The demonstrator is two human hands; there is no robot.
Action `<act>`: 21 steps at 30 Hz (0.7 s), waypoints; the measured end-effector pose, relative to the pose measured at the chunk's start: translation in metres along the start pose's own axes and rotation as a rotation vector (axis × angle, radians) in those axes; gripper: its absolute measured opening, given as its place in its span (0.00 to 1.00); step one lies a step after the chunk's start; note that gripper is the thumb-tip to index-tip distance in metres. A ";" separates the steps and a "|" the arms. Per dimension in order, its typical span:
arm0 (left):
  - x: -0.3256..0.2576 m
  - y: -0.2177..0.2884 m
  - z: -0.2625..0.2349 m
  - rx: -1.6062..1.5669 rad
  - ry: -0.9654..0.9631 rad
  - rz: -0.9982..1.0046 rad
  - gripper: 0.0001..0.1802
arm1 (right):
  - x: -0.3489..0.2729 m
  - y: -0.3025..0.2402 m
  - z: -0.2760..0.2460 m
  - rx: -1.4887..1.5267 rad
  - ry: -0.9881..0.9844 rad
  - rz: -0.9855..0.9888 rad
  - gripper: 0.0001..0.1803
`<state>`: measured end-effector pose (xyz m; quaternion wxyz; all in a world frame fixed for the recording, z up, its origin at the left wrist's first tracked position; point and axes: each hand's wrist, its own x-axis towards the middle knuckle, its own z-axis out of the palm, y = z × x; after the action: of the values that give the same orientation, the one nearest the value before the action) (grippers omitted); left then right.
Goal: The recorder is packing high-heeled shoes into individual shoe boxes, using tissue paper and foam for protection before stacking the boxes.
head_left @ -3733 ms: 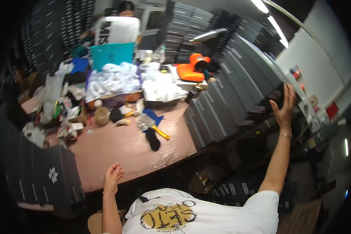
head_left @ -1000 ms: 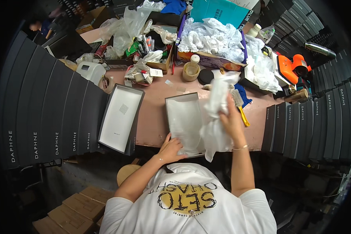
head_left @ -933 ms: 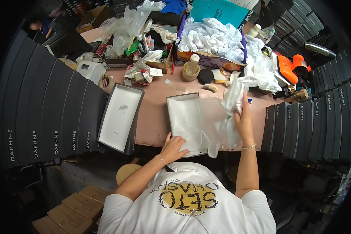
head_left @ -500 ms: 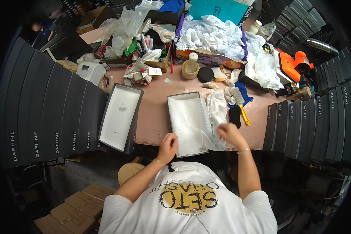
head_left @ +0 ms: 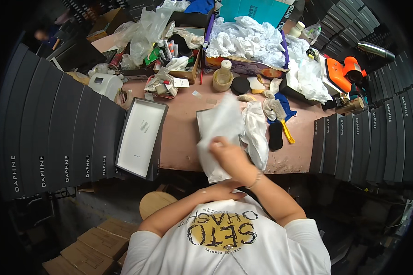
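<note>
Dark stacks (head_left: 55, 123) are flanking the pink table (head_left: 181, 137), and over the open box (head_left: 204, 120) you're holding a white sheet (head_left: 224, 117), your right hand (head_left: 224, 150) pinching it, fingers closed. Your left hand (head_left: 221, 189) is sitting at the box's near end, partly covered; I can't tell its grip. The sheet's looking light, limp, easily creased; an edge is probably offering the surest hold.
</note>
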<state>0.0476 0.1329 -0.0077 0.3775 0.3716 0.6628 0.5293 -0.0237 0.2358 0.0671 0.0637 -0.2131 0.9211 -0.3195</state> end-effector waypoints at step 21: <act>0.027 -0.111 -0.046 1.347 0.050 -0.252 0.14 | -0.056 0.128 0.159 0.403 0.311 0.669 0.18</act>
<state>-0.0155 0.1195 -0.1122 0.1072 0.4330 0.8942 -0.0379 0.0222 0.2610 -0.1380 0.0645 0.1655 0.8572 -0.4833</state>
